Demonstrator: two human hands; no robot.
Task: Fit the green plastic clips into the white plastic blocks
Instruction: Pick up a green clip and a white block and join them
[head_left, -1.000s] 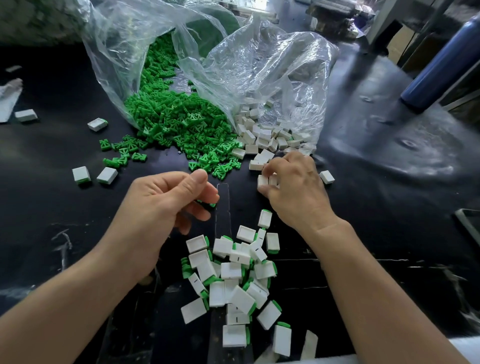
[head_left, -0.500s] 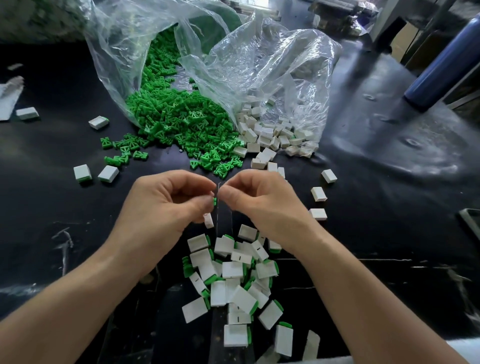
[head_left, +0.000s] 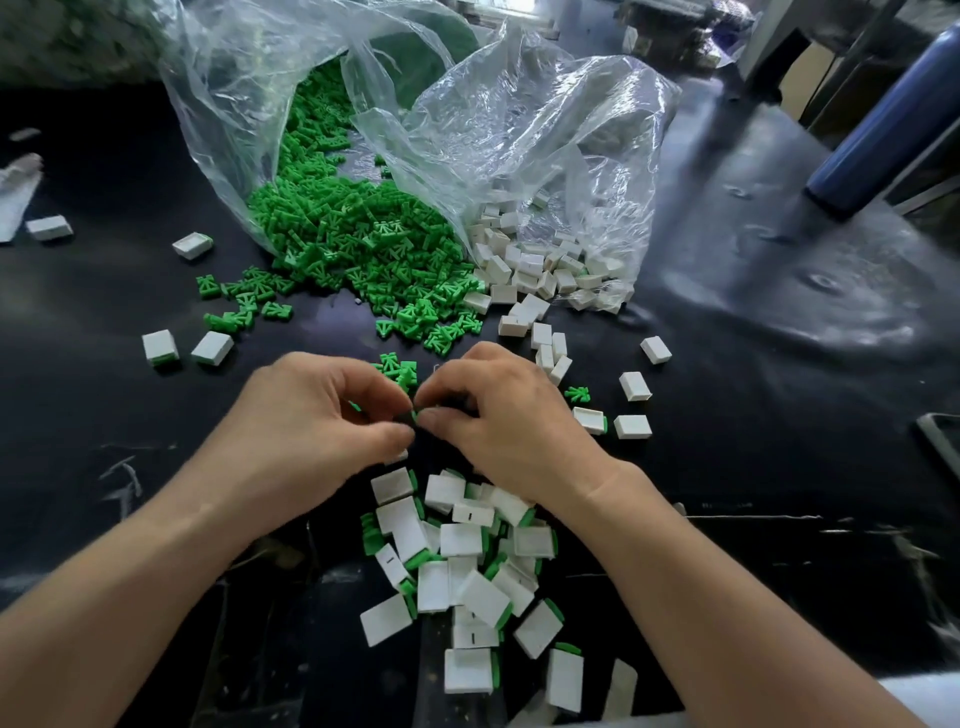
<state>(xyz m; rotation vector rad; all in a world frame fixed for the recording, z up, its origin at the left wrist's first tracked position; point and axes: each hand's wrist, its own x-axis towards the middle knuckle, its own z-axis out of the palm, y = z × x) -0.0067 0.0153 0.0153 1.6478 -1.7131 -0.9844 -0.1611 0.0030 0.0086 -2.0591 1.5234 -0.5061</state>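
Observation:
My left hand (head_left: 311, 431) and right hand (head_left: 498, 415) meet fingertip to fingertip above the black table. A sliver of a green clip (head_left: 414, 414) shows between them, pinched by my left hand. My right fingers curl round a white block that they almost wholly hide. More green shows inside my left palm. A heap of green clips (head_left: 358, 244) spills from a clear bag (head_left: 234, 114) at the back. Loose white blocks (head_left: 540, 260) spill from a second clear bag (head_left: 545, 130) beside it. White blocks with green clips fitted (head_left: 467, 561) lie piled below my hands.
Stray white blocks lie at the left (head_left: 161, 347) and at the right (head_left: 634, 387). A few loose clips (head_left: 400, 366) sit just beyond my fingers. A blue cylinder (head_left: 883, 119) leans at the far right. The table (head_left: 779, 467) is black and glossy.
My right hand left the heap of white blocks and came in to meet my left hand. Both hands now press together at the fingertips.

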